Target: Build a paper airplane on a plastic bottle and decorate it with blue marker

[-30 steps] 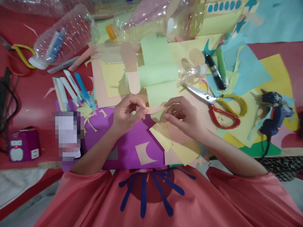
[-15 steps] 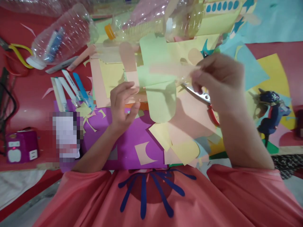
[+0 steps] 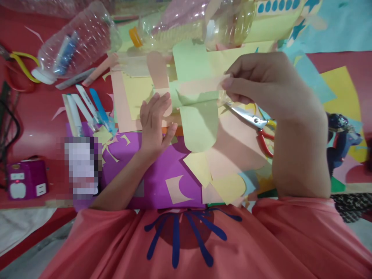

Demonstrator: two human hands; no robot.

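Between thumb and fingertips, my right hand (image 3: 258, 85) pinches one end of a pale peach paper strip (image 3: 199, 85). The strip stretches leftward across a light green paper shape (image 3: 200, 128) with rounded ends above and below. My left hand (image 3: 155, 130) rests with fingers extended at the left end of this shape, touching a rounded peach paper piece (image 3: 158, 69) there. Whether the strip touches the green paper along its length, I cannot tell. Scissors (image 3: 251, 120) with red and yellow handles lie just below my right hand, their blades partly apart.
Clear plastic bottles (image 3: 78, 42) lie along the back. Several markers (image 3: 84, 104) and a blurred-out phone (image 3: 81, 166) are at the left, near a purple box-shaped device (image 3: 27, 180). Paper scraps cover a purple sheet (image 3: 157, 174). A dark blue tool (image 3: 343, 143) lies right.
My right hand has moved slightly left and the strip now lies lower across the green shape. My left hand has shifted up and right onto the peach piece's end.
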